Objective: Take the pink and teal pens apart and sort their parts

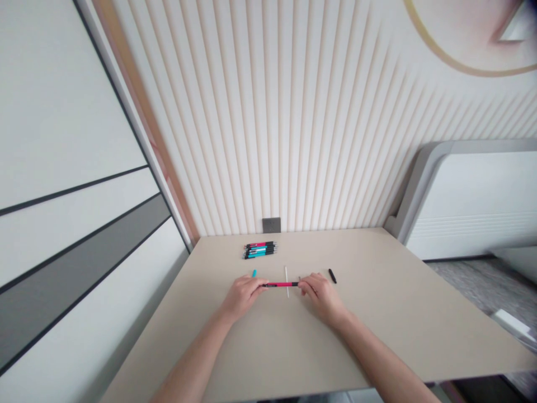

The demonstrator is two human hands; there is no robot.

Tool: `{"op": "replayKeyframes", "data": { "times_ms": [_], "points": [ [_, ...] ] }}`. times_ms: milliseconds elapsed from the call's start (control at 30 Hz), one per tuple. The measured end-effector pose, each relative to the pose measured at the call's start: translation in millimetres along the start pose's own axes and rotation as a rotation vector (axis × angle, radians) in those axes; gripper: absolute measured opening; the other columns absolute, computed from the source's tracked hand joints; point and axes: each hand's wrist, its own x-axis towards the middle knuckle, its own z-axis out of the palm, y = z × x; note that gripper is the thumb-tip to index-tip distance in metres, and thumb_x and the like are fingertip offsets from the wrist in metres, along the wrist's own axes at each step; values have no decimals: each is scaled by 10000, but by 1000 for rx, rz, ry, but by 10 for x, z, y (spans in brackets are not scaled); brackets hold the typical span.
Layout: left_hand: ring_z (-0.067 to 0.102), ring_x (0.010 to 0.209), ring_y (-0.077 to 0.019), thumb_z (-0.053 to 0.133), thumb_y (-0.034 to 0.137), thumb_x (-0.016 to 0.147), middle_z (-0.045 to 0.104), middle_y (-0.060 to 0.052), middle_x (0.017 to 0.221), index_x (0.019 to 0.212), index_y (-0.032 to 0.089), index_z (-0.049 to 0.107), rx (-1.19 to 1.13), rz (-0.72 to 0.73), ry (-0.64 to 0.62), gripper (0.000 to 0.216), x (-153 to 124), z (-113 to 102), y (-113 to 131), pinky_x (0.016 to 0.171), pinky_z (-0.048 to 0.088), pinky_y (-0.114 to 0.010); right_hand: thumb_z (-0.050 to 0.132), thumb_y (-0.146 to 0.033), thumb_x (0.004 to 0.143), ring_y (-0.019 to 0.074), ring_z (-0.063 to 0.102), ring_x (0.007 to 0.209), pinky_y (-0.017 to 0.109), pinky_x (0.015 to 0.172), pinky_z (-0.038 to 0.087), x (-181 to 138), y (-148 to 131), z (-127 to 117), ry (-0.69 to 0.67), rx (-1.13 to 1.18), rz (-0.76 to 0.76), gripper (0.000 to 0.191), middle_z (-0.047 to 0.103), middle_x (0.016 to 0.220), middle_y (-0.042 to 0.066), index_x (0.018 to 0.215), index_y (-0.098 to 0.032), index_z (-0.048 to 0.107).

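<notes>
A red pen (281,284) with black ends lies crosswise between my two hands, low over the table. My left hand (243,294) pinches its left end, and my right hand (321,294) grips the black right end. Under the pen a thin white stick (286,273), perhaps a refill, runs away from me. Just beyond my left fingers a small turquoise piece (254,273) shows, partly hidden. A short black pen part (332,276) lies past my right hand. A small tip pokes out by my right fingers; its kind is hidden.
Several red, black and turquoise pens (260,250) lie side by side at the back of the beige table (369,302). Behind it is a ribbed wall with a dark socket (271,225). A white cabinet (71,252) stands left, a bed headboard (461,196) right.
</notes>
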Motion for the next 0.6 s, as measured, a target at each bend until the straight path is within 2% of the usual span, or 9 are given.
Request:
{"op": "replayKeyframes", "data": {
  "times_ms": [333,467,600],
  "points": [
    [613,557,-115,472,350,984,684,8,651,1001,198,687,-114,-90,-78,264,37,-102,88,585,478,-208,436,-266,1001,173,550,689,302,701,367,-34,-14,1,102,-161,-131,330,641,697,32,717,-192,585],
    [597,524,-101,478,338,980,687,9,671,1004,196,681,-156,-110,-76,250,23,-87,76,599,493,-209,468,-289,991,178,543,689,306,697,358,-28,-41,-23,111,-220,-173,287,632,702,32,758,-192,603],
    [659,687,-130,508,335,963,719,-25,835,1048,206,673,-169,-132,-26,226,8,-35,33,694,525,-237,452,-260,994,181,539,697,303,696,365,-16,-21,-3,138,-183,-137,262,627,721,34,790,-194,602]
  ]
}}
